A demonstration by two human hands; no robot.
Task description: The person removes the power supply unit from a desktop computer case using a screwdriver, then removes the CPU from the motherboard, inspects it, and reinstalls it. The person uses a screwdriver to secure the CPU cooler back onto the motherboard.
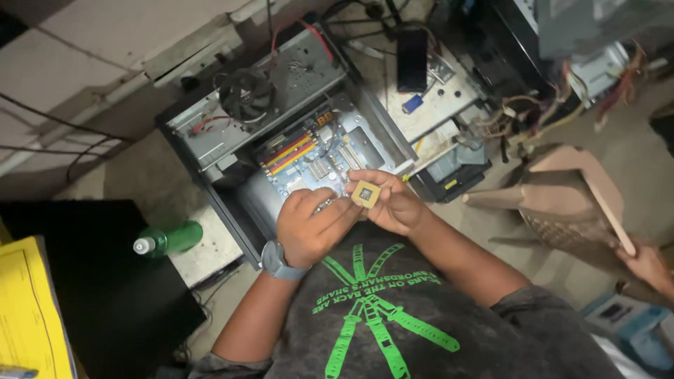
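My right hand (394, 205) pinches a small square processor chip (366, 193), gold-edged with a dark centre, between thumb and fingers. My left hand (312, 226), with a grey watch (275, 260) on its wrist, lies beside it, and its loosely bent fingertips reach the chip's lower corner. Both hands hover over the blue motherboard (312, 158) inside an open computer case (210, 137) lying on its side. The board shows red, yellow and orange memory slots (289, 151). The socket area is hidden under my hands.
A black fan (245, 93) sits in the case. A green bottle (170, 239) lies at the left by a black surface (91, 281) and yellow paper (28, 309). Behind are a dark phone (412, 60) and loose cables (533, 112). Another person's hand (649, 267) holds a brown plastic chair (576, 203).
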